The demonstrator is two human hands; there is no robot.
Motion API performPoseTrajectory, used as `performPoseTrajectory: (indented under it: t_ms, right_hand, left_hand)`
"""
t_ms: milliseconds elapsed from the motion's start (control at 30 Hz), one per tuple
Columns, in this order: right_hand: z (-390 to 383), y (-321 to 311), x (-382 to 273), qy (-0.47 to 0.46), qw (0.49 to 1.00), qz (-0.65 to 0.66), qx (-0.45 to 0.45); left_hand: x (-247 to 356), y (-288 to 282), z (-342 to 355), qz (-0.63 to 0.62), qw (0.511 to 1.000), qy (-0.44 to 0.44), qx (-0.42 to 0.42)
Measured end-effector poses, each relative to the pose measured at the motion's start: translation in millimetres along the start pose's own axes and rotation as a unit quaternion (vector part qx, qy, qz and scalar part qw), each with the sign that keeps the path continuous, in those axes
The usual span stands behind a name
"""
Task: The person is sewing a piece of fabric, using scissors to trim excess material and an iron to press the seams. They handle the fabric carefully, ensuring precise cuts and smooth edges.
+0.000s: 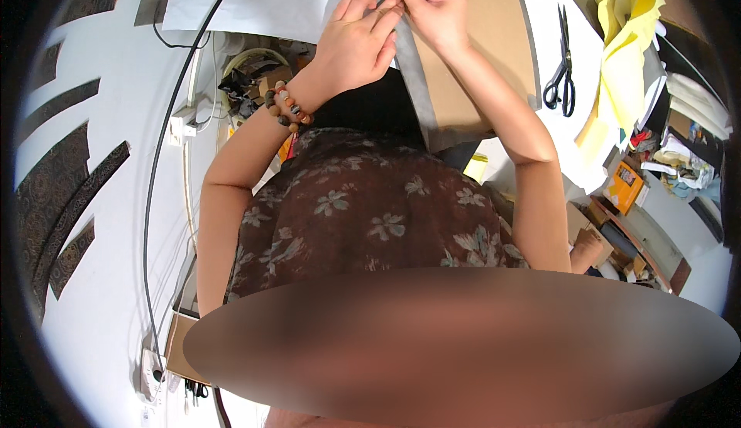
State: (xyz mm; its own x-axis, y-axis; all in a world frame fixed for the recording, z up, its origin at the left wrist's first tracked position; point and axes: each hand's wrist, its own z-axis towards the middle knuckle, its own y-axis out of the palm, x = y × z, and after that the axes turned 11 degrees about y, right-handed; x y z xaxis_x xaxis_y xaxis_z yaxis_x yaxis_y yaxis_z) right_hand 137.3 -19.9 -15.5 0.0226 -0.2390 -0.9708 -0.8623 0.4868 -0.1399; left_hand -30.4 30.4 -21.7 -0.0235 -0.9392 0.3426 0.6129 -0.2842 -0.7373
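A tan board with a grey fabric border lies on the white tabletop, reaching over its near edge. At its far left corner both my hands meet. My right hand pinches the grey fabric there between thumb and fingers. Close against it, my left hand has its fingers bent onto the same corner, the fingertips partly hidden. A beaded bracelet circles my left wrist. Right of the board lies a pair of black scissors, touched by neither hand.
Yellow sheet material hangs along the table's right side. White paper covers the far left of the table. A black cable runs down the left. Below the table edge stands a round bin with scraps. Cluttered shelves fill the right.
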Motion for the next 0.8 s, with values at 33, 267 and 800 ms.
performPoseTrajectory:
  t_ms: [33, 267, 800]
  right_hand:
    - [0.5, -0.7, 0.9, -0.008, 1.000, -0.015, 0.009]
    - [5.6, -6.2, -5.1, 0.024, 1.000, 0.015, -0.003]
    - [-83.9, -254.6, -23.9, -0.025, 0.784, -0.510, 0.353]
  left_hand:
    - [0.5, -0.4, 0.7, -0.007, 1.000, -0.004, 0.010]
    - [-47.6, -17.9, 28.7, -0.061, 0.984, -0.076, 0.151]
    - [-125.4, -12.7, 63.4, -0.417, 0.876, 0.057, -0.237]
